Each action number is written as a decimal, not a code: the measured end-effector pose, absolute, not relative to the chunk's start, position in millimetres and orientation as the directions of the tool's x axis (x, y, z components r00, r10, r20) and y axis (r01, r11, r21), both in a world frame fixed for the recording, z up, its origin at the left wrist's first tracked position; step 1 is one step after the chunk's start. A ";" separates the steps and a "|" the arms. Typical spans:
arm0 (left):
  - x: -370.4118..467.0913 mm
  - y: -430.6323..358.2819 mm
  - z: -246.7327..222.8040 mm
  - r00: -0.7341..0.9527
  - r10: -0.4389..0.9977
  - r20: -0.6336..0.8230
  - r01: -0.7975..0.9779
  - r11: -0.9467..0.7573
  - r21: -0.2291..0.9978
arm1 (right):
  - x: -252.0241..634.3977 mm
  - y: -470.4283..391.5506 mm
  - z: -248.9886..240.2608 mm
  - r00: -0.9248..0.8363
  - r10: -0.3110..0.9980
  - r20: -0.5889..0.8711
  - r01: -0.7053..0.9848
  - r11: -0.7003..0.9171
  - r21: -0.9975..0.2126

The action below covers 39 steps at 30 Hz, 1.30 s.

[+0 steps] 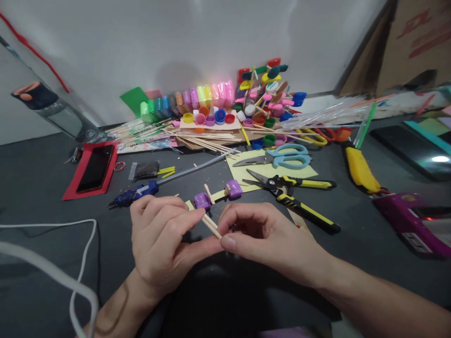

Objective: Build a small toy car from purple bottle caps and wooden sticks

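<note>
Short pale wooden sticks (pixel 211 226) lie side by side between my two hands, low in the middle of the view. My left hand (pixel 165 234) grips them between thumb and fingers. At their near end, the thumb and forefinger of my right hand (pixel 259 230) pinch the tips. Just beyond my fingers, two small purple pieces (pixel 202 201) rest on the table, with short bits of stick beside them. A narrow pale yellow strip (pixel 220 195) runs between these pieces. My palms hide part of the sticks.
A blue glue gun (pixel 136 193) lies left of my hands. Black-and-yellow cutters (pixel 299 195) and blue-handled scissors (pixel 282 157) lie to the right on yellow paper (pixel 306 171). White cables (pixel 82 253) cross the left side. Wooden skewers (pixel 207 141) and colourful caps (pixel 220 116) fill the back.
</note>
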<state>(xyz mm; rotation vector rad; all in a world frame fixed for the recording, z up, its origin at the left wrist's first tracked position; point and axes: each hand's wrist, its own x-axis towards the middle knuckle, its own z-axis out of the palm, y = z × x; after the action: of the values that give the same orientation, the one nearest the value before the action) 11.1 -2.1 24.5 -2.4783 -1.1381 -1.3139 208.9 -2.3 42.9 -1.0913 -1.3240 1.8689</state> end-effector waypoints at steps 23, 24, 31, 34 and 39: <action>15.1 -4.7 26.3 0.217 0.941 0.262 0.192 -0.304 0.933 | 231.8 -1.4 51.9 -0.426 0.902 0.067 0.485 0.290 -0.825; 14.2 -3.7 25.8 0.247 0.956 0.156 0.112 -0.188 0.976 | 233.2 -1.1 53.0 -0.444 0.895 0.051 0.480 0.285 -0.830; 10.0 3.6 19.3 0.563 0.812 -0.157 -0.163 0.295 0.941 | 239.2 2.6 59.3 -0.583 0.813 0.003 0.404 0.293 -0.867; 11.8 5.0 17.9 0.623 0.754 -0.210 -0.157 0.383 0.911 | 239.8 3.5 58.8 -0.607 0.794 0.028 0.387 0.327 -0.862; 12.1 6.4 14.9 0.642 0.731 -0.232 -0.170 0.430 0.887 | 239.2 4.0 57.7 -0.607 0.794 0.026 0.370 0.312 -0.875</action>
<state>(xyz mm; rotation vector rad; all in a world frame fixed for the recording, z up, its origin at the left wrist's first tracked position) 12.1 6.4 14.9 -3.6078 -2.4960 -2.2948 239.2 4.0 57.7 -1.0306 -2.1258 1.2365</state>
